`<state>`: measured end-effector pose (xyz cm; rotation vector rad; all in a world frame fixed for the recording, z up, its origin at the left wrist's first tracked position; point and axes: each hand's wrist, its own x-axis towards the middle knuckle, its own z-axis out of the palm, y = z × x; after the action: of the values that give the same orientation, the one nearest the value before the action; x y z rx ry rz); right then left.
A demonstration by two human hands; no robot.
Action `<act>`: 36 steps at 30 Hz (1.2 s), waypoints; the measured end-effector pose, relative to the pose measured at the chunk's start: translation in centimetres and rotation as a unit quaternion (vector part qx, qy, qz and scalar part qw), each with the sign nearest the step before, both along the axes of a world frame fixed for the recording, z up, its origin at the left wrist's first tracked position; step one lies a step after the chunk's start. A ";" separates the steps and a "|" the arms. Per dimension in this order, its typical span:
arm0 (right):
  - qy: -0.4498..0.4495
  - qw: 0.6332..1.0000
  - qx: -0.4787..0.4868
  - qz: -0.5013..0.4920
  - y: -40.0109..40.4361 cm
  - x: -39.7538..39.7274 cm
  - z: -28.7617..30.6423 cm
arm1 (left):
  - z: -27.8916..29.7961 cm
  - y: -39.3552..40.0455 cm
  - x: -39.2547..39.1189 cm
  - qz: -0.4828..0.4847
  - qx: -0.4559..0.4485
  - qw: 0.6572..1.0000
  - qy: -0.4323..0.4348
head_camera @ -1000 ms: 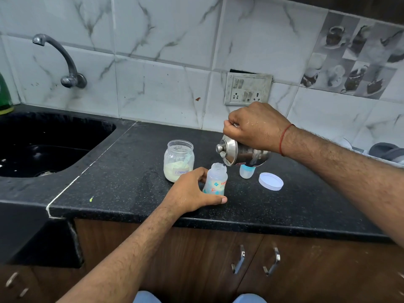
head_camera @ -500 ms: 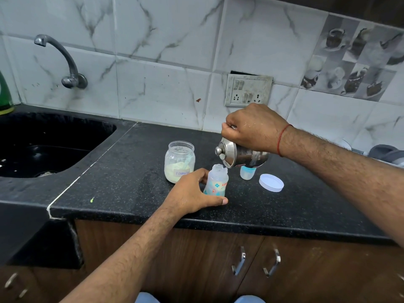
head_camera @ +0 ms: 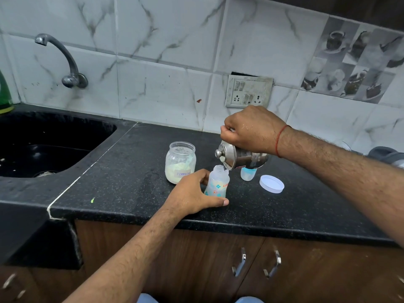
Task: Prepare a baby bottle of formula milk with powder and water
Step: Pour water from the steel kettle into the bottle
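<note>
Your left hand (head_camera: 192, 193) wraps the base of the open baby bottle (head_camera: 217, 182), which stands upright near the front edge of the black counter (head_camera: 131, 182). Your right hand (head_camera: 251, 127) grips a steel jug (head_camera: 238, 156) tipped so its spout sits at the bottle's mouth; how full the bottle is cannot be told. Just left stands a lidless jar (head_camera: 180, 161) labelled formula, holding pale powder in its lower half. Its white lid (head_camera: 271, 184) lies to the right
</note>
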<state>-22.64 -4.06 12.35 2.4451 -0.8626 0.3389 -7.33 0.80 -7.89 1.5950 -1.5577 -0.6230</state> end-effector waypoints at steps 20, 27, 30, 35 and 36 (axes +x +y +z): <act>0.039 0.999 -0.009 -0.004 0.8 1.0 0.2 | 0.0 -0.1 0.0 0.005 0.011 1.000 -0.007; 0.054 0.998 -0.012 -0.011 1.4 1.1 0.3 | 0.0 0.0 0.0 0.008 0.012 1.000 -0.006; 0.057 0.998 -0.014 -0.011 1.5 1.1 0.3 | 0.0 0.1 0.0 0.007 0.005 1.000 -0.008; 0.061 0.998 -0.017 -0.008 1.6 1.1 0.3 | 0.0 0.1 0.0 0.008 0.003 1.000 -0.005; 0.063 0.998 -0.019 -0.008 1.7 1.2 0.3 | 0.0 0.2 0.0 0.008 0.004 1.000 -0.006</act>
<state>-21.48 -2.38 12.69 2.3958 -0.8140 0.1920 -7.35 0.95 -7.87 1.6185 -1.5511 -0.6114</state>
